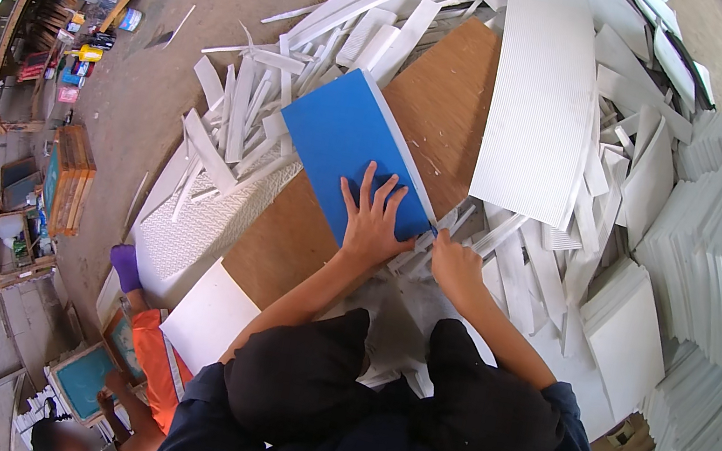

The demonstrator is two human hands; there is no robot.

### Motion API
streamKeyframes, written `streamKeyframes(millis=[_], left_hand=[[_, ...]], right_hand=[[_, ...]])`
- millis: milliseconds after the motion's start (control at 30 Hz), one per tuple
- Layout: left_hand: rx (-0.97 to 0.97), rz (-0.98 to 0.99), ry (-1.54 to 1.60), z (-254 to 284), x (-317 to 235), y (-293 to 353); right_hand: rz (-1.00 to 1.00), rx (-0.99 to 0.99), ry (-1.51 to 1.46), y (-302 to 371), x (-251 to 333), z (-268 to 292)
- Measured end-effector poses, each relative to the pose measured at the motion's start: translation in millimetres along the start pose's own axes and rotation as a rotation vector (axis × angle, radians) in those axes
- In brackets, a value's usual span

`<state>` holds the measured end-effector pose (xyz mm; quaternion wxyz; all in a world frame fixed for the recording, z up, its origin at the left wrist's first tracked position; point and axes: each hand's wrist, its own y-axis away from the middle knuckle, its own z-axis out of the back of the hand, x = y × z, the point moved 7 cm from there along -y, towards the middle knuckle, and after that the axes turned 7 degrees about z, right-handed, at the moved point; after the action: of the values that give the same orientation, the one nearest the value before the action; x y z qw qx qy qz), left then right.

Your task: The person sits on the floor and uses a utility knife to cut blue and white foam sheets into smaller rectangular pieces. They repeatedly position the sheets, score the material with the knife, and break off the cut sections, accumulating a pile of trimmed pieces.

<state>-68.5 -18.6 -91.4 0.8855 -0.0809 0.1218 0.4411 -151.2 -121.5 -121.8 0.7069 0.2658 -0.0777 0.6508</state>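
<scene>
A blue rectangular board (pixel 326 121) lies slanted on a brown wooden board (pixel 444 88), with a white edge showing along its right side. My left hand (pixel 372 218) presses flat on the blue board's near end, its fingers spread. By the near right corner, my right hand (pixel 457 264) is closed around what looks like a cutter knife (pixel 434 229). Only its thin dark tip shows, touching or very close to the white edge; the handle is hidden in my fist.
White offcut strips (pixel 239 102) lie heaped around the wooden board. A long ribbed white sheet (pixel 542 94) lies beyond my right hand. Tall stacks of white sheets (pixel 718 235) stand at the right. Another person in orange trousers (pixel 155 363) sits at the lower left.
</scene>
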Motion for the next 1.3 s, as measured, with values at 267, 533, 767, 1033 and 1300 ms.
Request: streamKeyframes(millis=[267, 533, 767, 1033, 1300], left_hand=[[-0.039, -0.019, 0.000, 1.6, -1.7, -0.8], [-0.065, -0.033, -0.004, 3.0, -2.6, 0.0], [-0.079, -0.030, 0.001, 3.8, -0.9, 1.3], [-0.086, -0.034, 0.015, 5.4, -0.4, 0.0], [-0.045, -0.013, -0.009, 5.2, 4.8, -9.0]], right_hand=[[0.002, -0.089, 0.037, 11.7, -3.5, -6.2], [0.046, -0.235, 0.126, 20.5, -5.5, -11.8], [0.033, -0.242, 0.090, 23.2, -8.0, -17.4], [-0.013, -0.177, 0.060, 25.5, -9.6, -10.4], [0.006, -0.215, -0.035, 1.7, -6.4, 24.9]])
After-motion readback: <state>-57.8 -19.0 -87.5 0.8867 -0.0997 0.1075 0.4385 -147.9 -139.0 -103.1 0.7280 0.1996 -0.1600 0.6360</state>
